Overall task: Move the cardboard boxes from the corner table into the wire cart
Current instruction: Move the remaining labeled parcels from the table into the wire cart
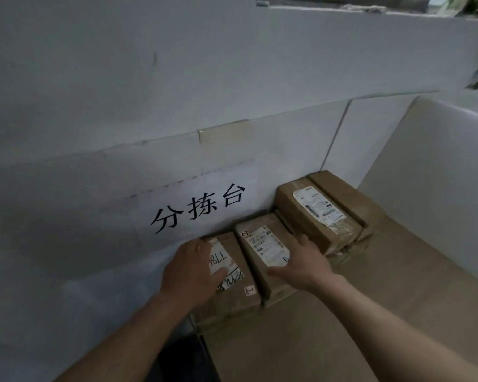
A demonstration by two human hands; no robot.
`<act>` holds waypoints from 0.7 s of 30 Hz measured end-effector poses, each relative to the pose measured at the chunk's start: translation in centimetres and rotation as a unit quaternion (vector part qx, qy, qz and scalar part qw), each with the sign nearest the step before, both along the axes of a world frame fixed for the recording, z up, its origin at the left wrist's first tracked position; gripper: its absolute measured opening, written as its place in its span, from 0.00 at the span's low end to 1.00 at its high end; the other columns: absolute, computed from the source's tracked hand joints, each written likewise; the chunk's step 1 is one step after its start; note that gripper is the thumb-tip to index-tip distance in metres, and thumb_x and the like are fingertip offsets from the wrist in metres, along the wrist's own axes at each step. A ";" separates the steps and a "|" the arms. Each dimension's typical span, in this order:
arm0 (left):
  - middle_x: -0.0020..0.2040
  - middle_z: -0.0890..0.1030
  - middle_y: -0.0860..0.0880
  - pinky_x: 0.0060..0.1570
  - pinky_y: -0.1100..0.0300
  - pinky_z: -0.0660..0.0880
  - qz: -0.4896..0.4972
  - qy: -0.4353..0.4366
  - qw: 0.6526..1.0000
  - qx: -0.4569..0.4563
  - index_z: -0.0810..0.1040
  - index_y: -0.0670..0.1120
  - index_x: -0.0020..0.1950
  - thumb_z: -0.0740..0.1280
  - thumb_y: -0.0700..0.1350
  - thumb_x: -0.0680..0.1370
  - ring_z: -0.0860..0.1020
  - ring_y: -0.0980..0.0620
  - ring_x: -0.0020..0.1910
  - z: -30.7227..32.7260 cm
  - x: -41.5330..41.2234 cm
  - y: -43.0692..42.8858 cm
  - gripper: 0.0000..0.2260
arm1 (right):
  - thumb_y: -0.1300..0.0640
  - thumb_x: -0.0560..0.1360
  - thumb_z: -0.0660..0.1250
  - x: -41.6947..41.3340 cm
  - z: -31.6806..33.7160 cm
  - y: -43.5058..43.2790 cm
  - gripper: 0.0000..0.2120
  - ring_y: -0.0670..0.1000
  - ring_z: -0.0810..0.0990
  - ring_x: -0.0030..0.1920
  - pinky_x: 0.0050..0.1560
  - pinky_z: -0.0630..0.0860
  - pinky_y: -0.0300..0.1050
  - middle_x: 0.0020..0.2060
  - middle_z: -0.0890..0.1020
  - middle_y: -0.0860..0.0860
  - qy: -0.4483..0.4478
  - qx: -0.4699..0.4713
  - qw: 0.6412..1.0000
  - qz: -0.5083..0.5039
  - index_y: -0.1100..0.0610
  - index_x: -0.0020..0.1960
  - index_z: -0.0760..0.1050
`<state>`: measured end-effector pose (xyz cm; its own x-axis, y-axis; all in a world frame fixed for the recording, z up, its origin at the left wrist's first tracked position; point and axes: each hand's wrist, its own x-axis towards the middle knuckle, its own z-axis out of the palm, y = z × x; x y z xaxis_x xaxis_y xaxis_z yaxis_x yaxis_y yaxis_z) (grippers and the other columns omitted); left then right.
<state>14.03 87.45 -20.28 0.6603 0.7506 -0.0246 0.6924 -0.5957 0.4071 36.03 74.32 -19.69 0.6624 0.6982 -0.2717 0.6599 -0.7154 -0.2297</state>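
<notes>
Brown boxes [312, 216] lie in a row on the worktop [356, 312], close to the white wall [122, 133]. Each box is long. Its long side points away and a bit to the right, toward the corner. The labels face up. The left hand [193, 268] holds the left box [240, 297], with fingers bent over its far edge and the thumb on the label. The right hand [301, 263] rests on the middle box [262, 223], fingers straight along its right edge.
</notes>
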 end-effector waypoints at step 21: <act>0.74 0.65 0.49 0.62 0.49 0.75 0.103 -0.131 0.964 -0.205 0.61 0.51 0.75 0.83 0.43 0.64 0.71 0.49 0.67 -6.1 -2.1 -0.6 0.46 | 0.19 0.52 0.61 -3.2 -4.7 -2.0 0.57 0.59 0.64 0.66 0.66 0.69 0.55 0.66 0.61 0.55 0.003 -0.024 1.000 -0.018 0.43 0.76 0.54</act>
